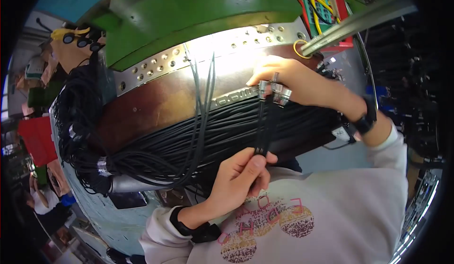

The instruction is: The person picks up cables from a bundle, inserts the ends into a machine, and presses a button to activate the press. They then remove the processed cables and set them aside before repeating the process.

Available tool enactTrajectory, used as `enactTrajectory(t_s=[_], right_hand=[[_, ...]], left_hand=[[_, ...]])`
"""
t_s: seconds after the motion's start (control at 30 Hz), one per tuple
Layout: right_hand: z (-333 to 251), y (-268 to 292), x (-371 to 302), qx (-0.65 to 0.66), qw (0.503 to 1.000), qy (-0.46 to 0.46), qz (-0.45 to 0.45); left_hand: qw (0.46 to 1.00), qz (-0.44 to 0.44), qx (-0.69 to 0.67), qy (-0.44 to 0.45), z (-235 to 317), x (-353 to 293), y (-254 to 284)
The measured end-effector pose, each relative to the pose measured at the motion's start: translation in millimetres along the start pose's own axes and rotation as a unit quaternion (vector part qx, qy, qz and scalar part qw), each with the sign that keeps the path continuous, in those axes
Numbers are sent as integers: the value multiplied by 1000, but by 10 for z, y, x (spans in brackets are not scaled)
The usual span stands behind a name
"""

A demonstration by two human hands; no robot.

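Person's left hand [239, 176], lower centre of frame, is closed round a few black cables [265, 127], thumb and fingers pinching them just below centre. Right hand [293, 82], upper centre-right, has fingers pressed together on the silver connectors [275, 93] at the top ends of those same cables, holding them vs. the edge of the perforated metal strip [189, 58]. Three or so connector ends show, side by side; exact count hard to tell.

The held cables run approx. vertical between the two hands, crossing over a big bundle of black cables [189, 146] that lies across the brown curved plate [161, 98] from centre-left to centre-right. More cable loops hang in a tangle at the left edge [78, 117]. A pair of thin grey-green wires [203, 89] comes down from the strip, centre of frame, and into the bundle.

Progress, as a judgement: most cables look already laid in the bundle, so the bulk of the sorting seems done. The few in hand are picked out and ends lined up but not yet seated anywhere visible. The tangle at left looks unsorted, so a fair bit prob. left. Green machine cover [189, 13] fills the top; a grey bar [350, 25] slants in at upper right.
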State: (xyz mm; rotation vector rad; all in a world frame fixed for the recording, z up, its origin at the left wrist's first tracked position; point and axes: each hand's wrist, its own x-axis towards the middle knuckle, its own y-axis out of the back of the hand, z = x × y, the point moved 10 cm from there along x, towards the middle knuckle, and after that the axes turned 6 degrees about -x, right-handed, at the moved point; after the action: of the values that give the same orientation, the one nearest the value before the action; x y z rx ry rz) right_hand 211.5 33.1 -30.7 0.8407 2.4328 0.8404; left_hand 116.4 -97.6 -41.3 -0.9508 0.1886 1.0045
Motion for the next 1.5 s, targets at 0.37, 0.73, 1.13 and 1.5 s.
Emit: enactTrajectory(t_s=[0.37, 0.73, 1.13, 1.5], right_hand=[[-792, -49, -203, -358, 871, 117, 316], [-744, -167, 238, -207, 933, 94, 280], [-999, 17, 183, -276, 913, 132, 268], [-424, -11, 126, -62, 959, -3, 276]], left_hand=[[980, 106, 30, -164, 203, -89, 323], [988, 26, -94, -116, 198, -223, 449], [996, 29, -58, -62, 167, -162, 335], [994, -22, 13, -106, 322, -208, 205]])
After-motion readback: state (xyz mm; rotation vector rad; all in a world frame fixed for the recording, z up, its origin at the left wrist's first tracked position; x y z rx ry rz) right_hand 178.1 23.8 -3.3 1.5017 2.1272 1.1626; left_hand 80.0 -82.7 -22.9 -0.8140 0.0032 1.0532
